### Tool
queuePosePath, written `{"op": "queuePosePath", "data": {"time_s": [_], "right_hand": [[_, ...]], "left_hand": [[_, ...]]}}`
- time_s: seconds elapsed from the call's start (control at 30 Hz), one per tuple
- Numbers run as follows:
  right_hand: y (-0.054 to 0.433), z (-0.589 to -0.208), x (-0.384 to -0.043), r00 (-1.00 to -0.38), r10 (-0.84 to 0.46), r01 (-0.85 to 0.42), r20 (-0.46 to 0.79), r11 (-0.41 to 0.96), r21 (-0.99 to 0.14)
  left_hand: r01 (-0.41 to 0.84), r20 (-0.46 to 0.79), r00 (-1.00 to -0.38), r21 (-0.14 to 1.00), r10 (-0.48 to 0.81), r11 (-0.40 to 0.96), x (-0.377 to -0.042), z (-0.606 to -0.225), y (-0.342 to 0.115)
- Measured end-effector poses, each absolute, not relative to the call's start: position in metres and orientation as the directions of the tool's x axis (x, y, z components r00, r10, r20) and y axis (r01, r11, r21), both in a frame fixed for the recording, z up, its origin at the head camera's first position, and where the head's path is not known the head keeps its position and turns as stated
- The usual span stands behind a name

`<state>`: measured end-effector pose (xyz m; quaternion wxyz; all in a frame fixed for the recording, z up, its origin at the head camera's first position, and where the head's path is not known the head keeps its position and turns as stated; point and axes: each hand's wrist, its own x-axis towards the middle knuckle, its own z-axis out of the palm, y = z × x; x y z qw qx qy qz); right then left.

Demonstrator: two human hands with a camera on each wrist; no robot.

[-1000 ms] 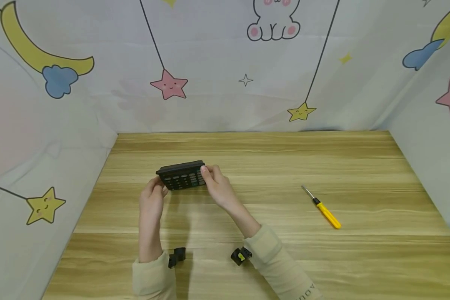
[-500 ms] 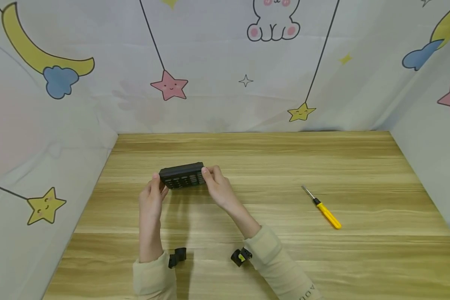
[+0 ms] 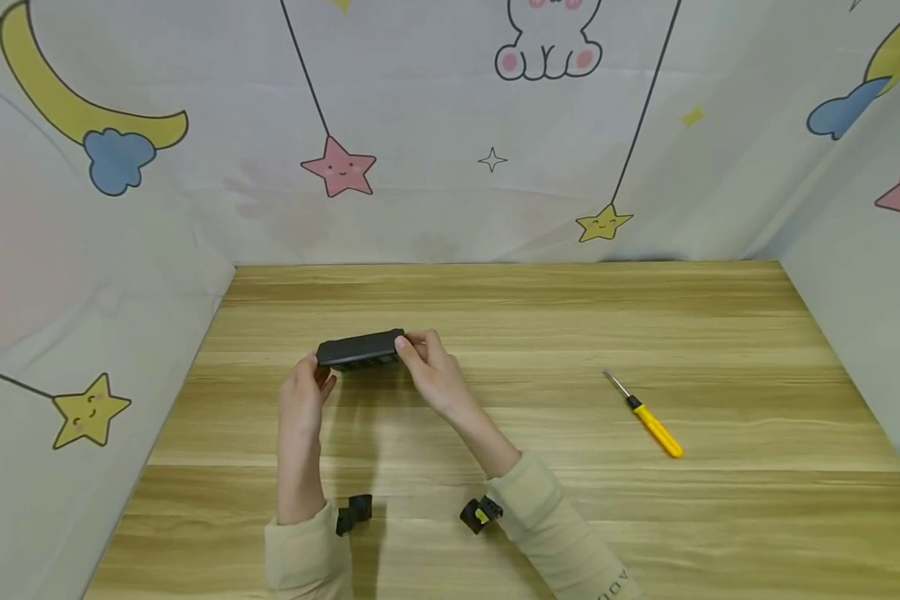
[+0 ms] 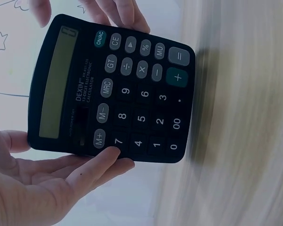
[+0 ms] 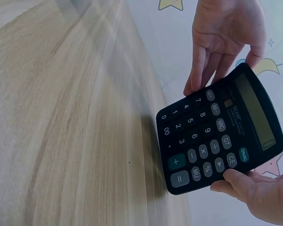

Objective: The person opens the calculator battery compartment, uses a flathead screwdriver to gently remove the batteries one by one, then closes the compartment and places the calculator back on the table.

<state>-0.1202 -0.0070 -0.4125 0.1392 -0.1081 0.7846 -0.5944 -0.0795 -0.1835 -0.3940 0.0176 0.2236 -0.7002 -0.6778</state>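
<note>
A black desk calculator [image 3: 360, 348] stands steeply tilted between both hands, with its top edge turned up in the head view and most of its keys out of sight there. In the left wrist view, the calculator [image 4: 141, 108] shows its grey and green keys and a display with a digit at one end. My left hand [image 3: 301, 404] holds its left side, fingertips against the edge by the 7 key. On the opposite side my right hand [image 3: 438, 379] grips the edge, its thumb near the top corner. Whether the lower edge touches the table cannot be told.
A screwdriver [image 3: 651, 423] with a yellow handle lies on the wooden table [image 3: 757, 375] to the right. Printed cloth walls [image 3: 450, 217] enclose the back and sides. Dark camera mounts [image 3: 482, 514] sit at both wrists.
The calculator has tipped in place, so its key face has turned out of the head view and its top edge shows more. Both hands stay nearly where they were; the screwdriver lies still.
</note>
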Motion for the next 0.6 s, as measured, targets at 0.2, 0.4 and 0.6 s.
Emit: {"op": "queuePosePath", "data": {"time_s": [0.2, 0.4, 0.6], "right_hand": [[-0.0076, -0.4114, -0.1208, -0.936, -0.342, -0.023, -0.08, 0.286, -0.958], [-0.0086, -0.4109, -0.1193, -0.929, -0.349, -0.006, -0.121, 0.341, -0.94], [-0.0095, -0.4138, -0.1193, -0.936, -0.319, 0.024, -0.147, 0.359, -0.933]], "left_hand": [[-0.289, -0.261, -0.911, 0.957, -0.32, 0.041, -0.0786, -0.3945, -0.1833], [-0.339, -0.29, -0.911, 0.931, -0.293, 0.133, -0.078, -0.3964, -0.1839], [-0.372, -0.312, -0.906, 0.909, -0.284, 0.188, -0.0794, -0.3986, -0.1846]]}}
